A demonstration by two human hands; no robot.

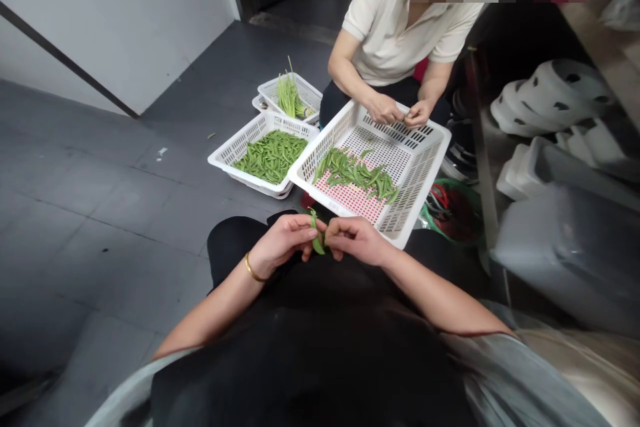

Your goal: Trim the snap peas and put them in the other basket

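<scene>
Above my lap, my left hand (293,239) pinches a green pea pod (318,245) between thumb and fingers. The fingers of my right hand (356,240) are closed at the pod's right edge; exactly what part they grip is hard to see. Just beyond my hands, a large white slotted basket (330,202) rests tilted between me and a co-worker. Loose pea pods (357,172) lie spread across its bottom. To its left, a smaller white basket (225,159) holds a heap of pea pods (273,155).
A co-worker's hands (400,112) meet over the big basket's far rim. Behind the smaller basket stands another basket (270,95) with long green stalks (290,95). Grey bins (565,253) and white containers (545,97) line the right side, near a green basin (457,213).
</scene>
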